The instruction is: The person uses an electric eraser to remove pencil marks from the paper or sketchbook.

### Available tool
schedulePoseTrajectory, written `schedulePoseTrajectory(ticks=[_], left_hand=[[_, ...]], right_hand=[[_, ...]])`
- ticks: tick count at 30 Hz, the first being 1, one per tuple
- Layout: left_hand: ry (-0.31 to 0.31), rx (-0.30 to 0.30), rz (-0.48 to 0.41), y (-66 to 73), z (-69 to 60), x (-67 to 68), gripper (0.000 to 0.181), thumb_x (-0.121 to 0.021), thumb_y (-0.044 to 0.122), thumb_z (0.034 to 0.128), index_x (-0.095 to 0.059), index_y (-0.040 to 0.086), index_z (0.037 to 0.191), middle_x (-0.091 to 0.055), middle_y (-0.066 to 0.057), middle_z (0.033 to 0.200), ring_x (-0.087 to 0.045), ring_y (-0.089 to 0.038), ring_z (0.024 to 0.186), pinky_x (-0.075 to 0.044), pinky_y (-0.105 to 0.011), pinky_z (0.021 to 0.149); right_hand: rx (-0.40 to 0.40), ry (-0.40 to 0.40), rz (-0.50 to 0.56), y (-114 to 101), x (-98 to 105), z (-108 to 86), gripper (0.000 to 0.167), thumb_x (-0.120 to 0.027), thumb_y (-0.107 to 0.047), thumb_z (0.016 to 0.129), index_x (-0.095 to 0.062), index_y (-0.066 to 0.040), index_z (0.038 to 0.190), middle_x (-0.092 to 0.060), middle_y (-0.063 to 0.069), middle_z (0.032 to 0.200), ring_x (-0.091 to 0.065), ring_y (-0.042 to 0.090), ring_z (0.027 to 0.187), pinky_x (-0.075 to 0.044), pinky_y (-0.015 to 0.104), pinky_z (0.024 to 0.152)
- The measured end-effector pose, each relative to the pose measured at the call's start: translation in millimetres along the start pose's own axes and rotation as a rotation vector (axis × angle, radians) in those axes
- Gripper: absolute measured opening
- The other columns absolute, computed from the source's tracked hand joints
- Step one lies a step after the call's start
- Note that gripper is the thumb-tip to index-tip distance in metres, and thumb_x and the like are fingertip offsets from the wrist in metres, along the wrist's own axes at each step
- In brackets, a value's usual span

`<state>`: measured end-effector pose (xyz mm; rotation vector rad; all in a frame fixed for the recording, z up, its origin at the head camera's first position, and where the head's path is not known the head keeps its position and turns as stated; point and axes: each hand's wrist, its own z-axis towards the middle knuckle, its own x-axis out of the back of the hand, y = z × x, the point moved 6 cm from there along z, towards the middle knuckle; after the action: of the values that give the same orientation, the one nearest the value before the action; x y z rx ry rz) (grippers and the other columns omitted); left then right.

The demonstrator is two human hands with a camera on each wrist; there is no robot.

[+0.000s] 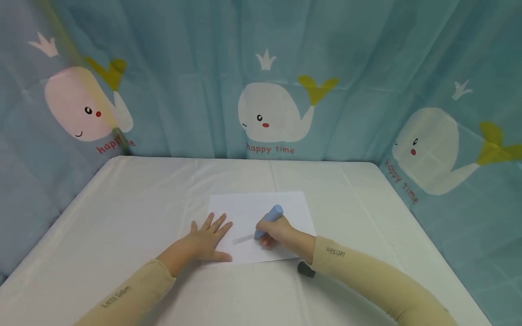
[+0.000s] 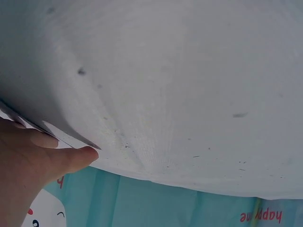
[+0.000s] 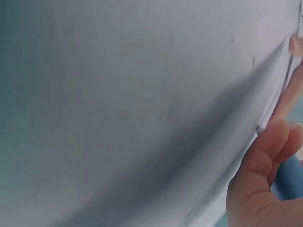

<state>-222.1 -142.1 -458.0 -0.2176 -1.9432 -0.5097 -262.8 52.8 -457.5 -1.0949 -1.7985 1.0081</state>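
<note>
the right hand (image 1: 279, 230) grasps the light-blue pen (image 1: 273, 213) in curled fingers, tip near the centre of the white paper sheet (image 1: 244, 206). the left hand (image 1: 204, 242) rests on the sheet's 9 o'clock edge, fingers spread and released.

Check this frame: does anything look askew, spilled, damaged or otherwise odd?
Nothing looks spilled or damaged. One small oddity: a dark object lies on the white cloth, just off the near edge of the paper, by the right sleeve. It looks stray, away from the blue marker; I can't tell what it is.
</note>
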Motion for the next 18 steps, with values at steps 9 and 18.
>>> schedulePoseTrajectory(ticks=[9, 18], left_hand=[[0.002, -0.012, -0.007, -0.6, 1.5, -1.6, 0.102, -0.059, 0.07, 0.0811, -0.022, 0.009, 0.154, -0.006, -0.019, 0.161, 0.001, -0.048, 0.144, -0.005, -0.079, 0.099], [-0.003, 0.002, 0.005, -1.3, 2.8, -0.3, 0.102, -0.059, 0.07, 0.0809, -0.023, 0.009, 0.154, -0.006, -0.018, 0.161, 0.002, -0.047, 0.144, -0.005, -0.079, 0.099]], right_hand=[[0.0, -0.053, 0.026, 2.2, -0.9, -1.8, 0.009, -0.061, -0.008, 0.082, -0.057, -0.002, 0.088, -0.061, 0.008, 0.058, -0.055, 0.011, 0.044, -0.05, 0.023, 0.046], [-0.019, -0.038, 0.035, 2.7, 0.5, -0.8, 0.012, -0.061, -0.01, 0.085, -0.06, 0.001, 0.09, -0.061, 0.008, 0.059, -0.055, 0.011, 0.045, -0.05, 0.022, 0.045]])
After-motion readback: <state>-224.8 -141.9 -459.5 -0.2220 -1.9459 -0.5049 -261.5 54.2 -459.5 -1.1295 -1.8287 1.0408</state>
